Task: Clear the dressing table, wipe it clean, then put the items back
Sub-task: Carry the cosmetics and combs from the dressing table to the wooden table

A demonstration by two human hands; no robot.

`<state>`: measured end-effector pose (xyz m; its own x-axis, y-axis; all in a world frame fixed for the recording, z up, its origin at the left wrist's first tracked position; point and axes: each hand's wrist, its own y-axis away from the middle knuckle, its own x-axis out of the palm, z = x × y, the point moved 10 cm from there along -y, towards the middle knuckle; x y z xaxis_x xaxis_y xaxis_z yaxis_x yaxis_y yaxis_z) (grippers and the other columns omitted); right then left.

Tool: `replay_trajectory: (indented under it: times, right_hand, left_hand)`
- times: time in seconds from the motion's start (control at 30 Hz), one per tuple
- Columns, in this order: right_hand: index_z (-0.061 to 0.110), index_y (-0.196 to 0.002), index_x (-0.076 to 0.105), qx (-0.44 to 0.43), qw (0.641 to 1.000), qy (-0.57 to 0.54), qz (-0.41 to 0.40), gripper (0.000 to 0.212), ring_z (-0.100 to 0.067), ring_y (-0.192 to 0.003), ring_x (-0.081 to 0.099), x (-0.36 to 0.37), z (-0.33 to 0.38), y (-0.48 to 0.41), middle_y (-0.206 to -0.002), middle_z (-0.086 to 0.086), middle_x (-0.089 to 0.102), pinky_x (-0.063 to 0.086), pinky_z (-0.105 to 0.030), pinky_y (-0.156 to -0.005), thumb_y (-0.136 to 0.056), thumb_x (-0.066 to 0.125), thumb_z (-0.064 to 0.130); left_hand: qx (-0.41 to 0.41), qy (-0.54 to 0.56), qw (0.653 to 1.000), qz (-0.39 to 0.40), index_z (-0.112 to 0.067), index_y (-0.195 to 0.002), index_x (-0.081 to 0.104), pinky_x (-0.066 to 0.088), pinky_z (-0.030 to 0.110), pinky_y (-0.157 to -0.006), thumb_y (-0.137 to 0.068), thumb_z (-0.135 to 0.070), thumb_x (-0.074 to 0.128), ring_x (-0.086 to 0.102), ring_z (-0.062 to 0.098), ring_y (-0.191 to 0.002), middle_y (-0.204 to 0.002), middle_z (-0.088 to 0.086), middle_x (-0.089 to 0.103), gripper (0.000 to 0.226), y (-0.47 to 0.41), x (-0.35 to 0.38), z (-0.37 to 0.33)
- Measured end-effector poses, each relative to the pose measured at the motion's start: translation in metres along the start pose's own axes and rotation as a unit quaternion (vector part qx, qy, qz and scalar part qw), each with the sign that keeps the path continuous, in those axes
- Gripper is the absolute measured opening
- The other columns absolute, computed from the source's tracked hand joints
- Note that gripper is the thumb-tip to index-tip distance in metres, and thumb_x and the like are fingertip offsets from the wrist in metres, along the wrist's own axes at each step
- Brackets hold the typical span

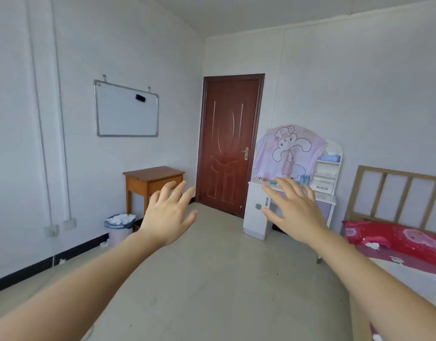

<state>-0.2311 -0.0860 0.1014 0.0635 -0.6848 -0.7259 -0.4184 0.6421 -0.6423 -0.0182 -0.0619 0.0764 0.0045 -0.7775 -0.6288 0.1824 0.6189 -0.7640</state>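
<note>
A white dressing table (257,217) stands across the room against the far right wall, beside the door. A pink cartoon-print cloth (289,151) drapes over its mirror. Small items (262,179) lie on its top, and white shelves (327,173) rise at its right side. Both arms are stretched out in front of me in mid-air. My left hand (169,214) has its fingers spread and holds nothing. My right hand (294,207) is also spread and empty, and it hides part of the tabletop.
A brown door (230,143) is shut at the back. A small wooden table (153,180) and a lined waste bin (119,227) stand at the left wall under a whiteboard (127,112). A bed with a red pillow (396,238) is at the right.
</note>
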Motion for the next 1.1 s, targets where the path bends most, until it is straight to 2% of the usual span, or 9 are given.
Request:
replay_trajectory:
  times: [0.13,0.33,0.43,0.57,0.67,0.83,0.93,1.0,1.1]
  right_hand:
    - [0.020,-0.106,0.066,-0.006,1.000,0.009,-0.003,0.051,-0.029,-0.101,0.063,0.030,0.011,-0.009,-0.108,-0.014,0.065,0.048,-0.054,-0.078,-0.075,0.036,0.047]
    - [0.019,-0.105,0.067,-0.011,0.999,0.015,0.035,0.051,-0.030,-0.099,0.063,0.075,0.029,-0.054,-0.108,-0.014,0.066,0.049,-0.053,-0.077,-0.075,0.036,0.046]
    - [0.017,-0.114,0.063,0.000,0.998,-0.025,0.049,0.049,-0.031,-0.110,0.057,0.100,0.038,-0.084,-0.118,-0.016,0.060,0.042,-0.054,-0.088,-0.076,0.046,0.043]
    - [0.018,-0.124,0.056,-0.001,0.999,-0.014,0.034,0.049,-0.032,-0.121,0.046,0.122,0.050,-0.127,-0.128,-0.016,0.053,0.032,-0.053,-0.097,-0.081,0.052,0.040]
    - [0.024,-0.137,0.039,0.027,0.999,-0.021,0.038,0.050,-0.025,-0.133,0.027,0.141,0.050,-0.154,-0.143,-0.008,0.036,0.019,-0.044,-0.105,-0.091,0.049,0.040]
    - [0.029,-0.141,0.028,0.017,0.994,0.021,0.105,0.051,-0.019,-0.135,0.020,0.198,0.056,-0.183,-0.148,-0.002,0.026,0.017,-0.036,-0.103,-0.094,0.038,0.044]
    - [0.020,-0.128,0.051,0.020,0.996,0.025,0.087,0.042,-0.025,-0.124,0.039,0.226,0.045,-0.208,-0.133,-0.006,0.047,0.025,-0.041,-0.097,-0.091,0.048,0.040]
    - [0.012,-0.104,0.066,0.000,0.998,0.033,0.061,0.031,-0.030,-0.100,0.056,0.244,0.039,-0.230,-0.105,-0.010,0.065,0.036,-0.047,-0.084,-0.082,0.063,0.035]
    - [0.012,-0.083,0.071,-0.004,0.998,0.045,0.037,0.027,-0.030,-0.077,0.064,0.274,0.024,-0.267,-0.082,-0.009,0.069,0.046,-0.046,-0.067,-0.065,0.080,0.029]
  left_hand:
    - [-0.002,-0.038,0.999,-0.017,-0.016,-0.108,0.056,0.054,0.040,-0.067,-0.077,-0.044,0.036,0.054,0.028,-0.103,-0.108,0.007,0.067,0.046,0.005,0.022,0.019]
    - [-0.023,-0.038,0.998,0.037,-0.013,-0.105,0.063,0.054,0.044,-0.066,-0.076,-0.042,0.037,0.064,0.034,-0.097,-0.108,0.010,0.067,0.048,-0.011,0.074,0.070]
    - [-0.024,-0.029,0.998,0.050,-0.012,-0.106,0.063,0.053,0.045,-0.067,-0.075,-0.040,0.037,0.063,0.033,-0.099,-0.108,0.010,0.067,0.049,-0.031,0.100,0.103]
    - [-0.027,0.029,0.996,0.074,-0.008,-0.118,0.057,0.047,0.050,-0.083,-0.076,-0.041,0.027,0.048,0.034,-0.116,-0.122,0.013,0.059,0.061,-0.062,0.138,0.148]
    - [-0.014,0.050,0.995,0.087,-0.008,-0.130,0.048,0.037,0.050,-0.097,-0.074,-0.047,0.016,0.039,0.036,-0.126,-0.136,0.013,0.048,0.075,-0.081,0.166,0.168]
    - [-0.016,0.082,0.991,0.109,-0.013,-0.135,0.042,0.032,0.046,-0.101,-0.070,-0.051,0.007,0.034,0.031,-0.130,-0.139,0.008,0.045,0.083,-0.094,0.219,0.191]
    - [-0.019,0.099,0.985,0.143,-0.016,-0.135,0.041,0.031,0.039,-0.099,-0.075,-0.049,0.007,0.042,0.026,-0.122,-0.131,0.005,0.053,0.077,-0.107,0.257,0.201]
    - [-0.018,0.103,0.984,0.145,-0.015,-0.130,0.048,0.034,0.038,-0.096,-0.080,-0.042,0.017,0.047,0.026,-0.118,-0.126,0.004,0.057,0.064,-0.123,0.282,0.209]
    - [0.029,0.064,0.991,0.114,-0.013,-0.102,0.067,0.048,0.039,-0.080,-0.080,-0.038,0.026,0.061,0.027,-0.098,-0.102,0.004,0.069,0.052,-0.157,0.314,0.213]
